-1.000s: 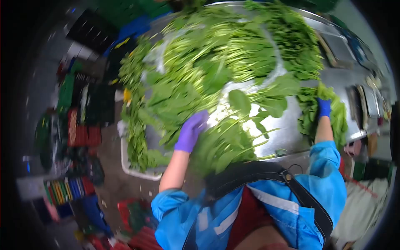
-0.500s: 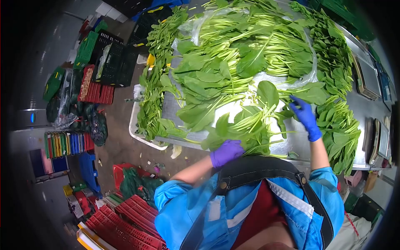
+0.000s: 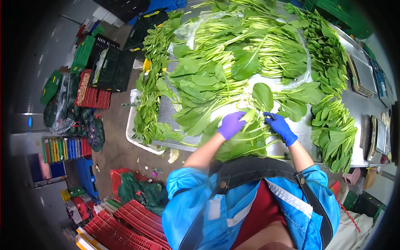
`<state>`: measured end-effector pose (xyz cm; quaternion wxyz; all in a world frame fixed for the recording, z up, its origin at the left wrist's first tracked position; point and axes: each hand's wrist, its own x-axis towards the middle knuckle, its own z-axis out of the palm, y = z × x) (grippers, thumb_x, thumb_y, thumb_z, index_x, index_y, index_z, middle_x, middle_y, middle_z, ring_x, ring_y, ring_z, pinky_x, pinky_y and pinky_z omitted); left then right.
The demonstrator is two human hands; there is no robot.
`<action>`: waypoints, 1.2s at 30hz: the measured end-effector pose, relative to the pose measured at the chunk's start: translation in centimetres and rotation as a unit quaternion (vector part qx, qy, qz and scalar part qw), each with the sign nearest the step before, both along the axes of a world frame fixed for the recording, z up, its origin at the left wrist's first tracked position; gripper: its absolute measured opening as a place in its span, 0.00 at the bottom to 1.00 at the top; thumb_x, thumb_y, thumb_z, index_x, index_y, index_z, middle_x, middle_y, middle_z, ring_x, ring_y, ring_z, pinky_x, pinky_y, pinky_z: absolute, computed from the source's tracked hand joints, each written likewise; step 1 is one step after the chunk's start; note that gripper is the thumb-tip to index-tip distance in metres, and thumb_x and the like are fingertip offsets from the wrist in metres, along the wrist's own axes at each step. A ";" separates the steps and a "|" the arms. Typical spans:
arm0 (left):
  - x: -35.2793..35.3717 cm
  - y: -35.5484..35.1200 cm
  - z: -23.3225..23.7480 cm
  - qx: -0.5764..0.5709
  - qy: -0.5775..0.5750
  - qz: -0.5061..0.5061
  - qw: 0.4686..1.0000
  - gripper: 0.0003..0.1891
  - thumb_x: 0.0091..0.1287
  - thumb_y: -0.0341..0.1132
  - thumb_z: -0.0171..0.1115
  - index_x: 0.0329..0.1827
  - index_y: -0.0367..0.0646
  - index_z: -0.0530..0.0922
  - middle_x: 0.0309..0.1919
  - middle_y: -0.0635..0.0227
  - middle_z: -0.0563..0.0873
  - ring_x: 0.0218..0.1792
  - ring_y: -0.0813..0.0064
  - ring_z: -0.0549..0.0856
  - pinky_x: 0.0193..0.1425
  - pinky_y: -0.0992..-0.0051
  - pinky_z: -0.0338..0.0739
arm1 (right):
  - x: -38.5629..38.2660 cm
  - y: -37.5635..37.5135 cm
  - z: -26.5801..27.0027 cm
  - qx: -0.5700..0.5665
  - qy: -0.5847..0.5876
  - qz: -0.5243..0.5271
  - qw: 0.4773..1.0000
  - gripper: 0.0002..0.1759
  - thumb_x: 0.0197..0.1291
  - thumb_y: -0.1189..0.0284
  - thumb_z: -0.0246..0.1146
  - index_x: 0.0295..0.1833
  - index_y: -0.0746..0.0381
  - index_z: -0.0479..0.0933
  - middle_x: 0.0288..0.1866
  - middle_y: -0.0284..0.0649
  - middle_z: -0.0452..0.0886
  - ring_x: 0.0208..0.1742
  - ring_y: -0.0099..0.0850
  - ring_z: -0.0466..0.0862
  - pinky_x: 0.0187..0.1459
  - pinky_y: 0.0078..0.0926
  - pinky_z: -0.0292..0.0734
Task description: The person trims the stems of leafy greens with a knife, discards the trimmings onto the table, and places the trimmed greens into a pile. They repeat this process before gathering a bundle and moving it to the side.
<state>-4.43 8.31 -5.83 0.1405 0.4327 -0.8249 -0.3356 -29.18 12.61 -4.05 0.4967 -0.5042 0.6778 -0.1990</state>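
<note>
Wearing a purple glove, my left hand (image 3: 231, 125) is closed around the stems of some leafy greens (image 3: 243, 143) near the table's front edge. My right hand (image 3: 280, 127), in a blue glove, is just to its right, with its fingers closed on a small dark tool (image 3: 268, 114), perhaps a knife. Cut white stem ends (image 3: 247, 95) lie beyond my hands. A large heap of leafy greens (image 3: 204, 79) covers the middle of the metal table (image 3: 300, 146), with a clear plastic sheet (image 3: 308, 68) showing under part of it.
More greens line the table's left side (image 3: 148, 104) and right side (image 3: 333, 133). Scales (image 3: 377, 139) stand at the far right. A white tub (image 3: 135, 137) is below the left edge. Black crates (image 3: 114, 68), red crates (image 3: 125, 225) and green net bags (image 3: 139, 191) stand on the floor.
My left hand has moved up and slightly right, onto the stems. My right hand has come left and down, close to my left hand. The dark tool now shows at its fingers.
</note>
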 end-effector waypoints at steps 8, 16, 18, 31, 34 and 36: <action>2.2 0.5 9.1 0.305 0.228 0.030 0.924 0.21 0.62 0.32 0.62 0.58 0.37 0.74 0.46 0.69 0.82 0.48 0.79 0.78 0.55 0.76 0.73 | 4.1 0.2 7.1 -0.217 -0.025 0.095 0.971 0.23 0.60 0.78 0.57 0.62 0.52 0.74 0.38 0.45 0.85 0.36 0.30 0.84 0.40 0.26 0.77; 1.5 2.2 10.4 0.324 0.248 0.051 0.912 0.18 0.62 0.34 0.65 0.52 0.35 0.78 0.45 0.68 0.83 0.42 0.81 0.79 0.52 0.78 0.73 | 5.8 0.3 9.9 -0.257 0.002 0.130 0.958 0.28 0.54 0.82 0.55 0.61 0.49 0.74 0.34 0.51 0.81 0.29 0.46 0.81 0.34 0.33 0.76; 1.5 2.5 10.1 0.250 0.240 0.055 0.937 0.15 0.60 0.34 0.66 0.48 0.36 0.80 0.41 0.67 0.84 0.42 0.80 0.80 0.50 0.78 0.74 | 5.1 0.4 6.5 -0.271 0.028 0.149 0.951 0.28 0.55 0.81 0.55 0.61 0.49 0.74 0.33 0.52 0.80 0.28 0.46 0.80 0.33 0.32 0.75; 1.7 2.8 11.5 0.156 0.147 0.075 0.974 0.15 0.51 0.35 0.74 0.40 0.39 0.83 0.29 0.69 0.84 0.33 0.80 0.82 0.38 0.77 0.75 | 5.2 0.6 9.5 -0.104 -0.124 0.080 0.984 0.17 0.52 0.63 0.71 0.46 0.60 0.82 0.27 0.36 0.80 0.26 0.20 0.74 0.31 0.20 0.70; 3.5 2.6 12.7 0.228 0.173 0.086 0.954 0.12 0.53 0.37 0.73 0.37 0.41 0.85 0.24 0.67 0.84 0.26 0.74 0.82 0.33 0.77 0.75 | 5.0 1.8 9.0 -0.078 -0.142 0.134 0.978 0.19 0.47 0.64 0.74 0.42 0.64 0.82 0.28 0.37 0.83 0.28 0.23 0.81 0.32 0.23 0.75; 4.2 2.8 14.8 0.084 0.046 -0.010 0.995 0.11 0.53 0.39 0.71 0.35 0.43 0.85 0.23 0.62 0.85 0.22 0.66 0.82 0.31 0.74 0.76 | 5.6 2.7 8.9 -0.101 -0.112 0.149 0.977 0.19 0.47 0.64 0.74 0.42 0.64 0.82 0.28 0.38 0.83 0.29 0.25 0.82 0.33 0.23 0.76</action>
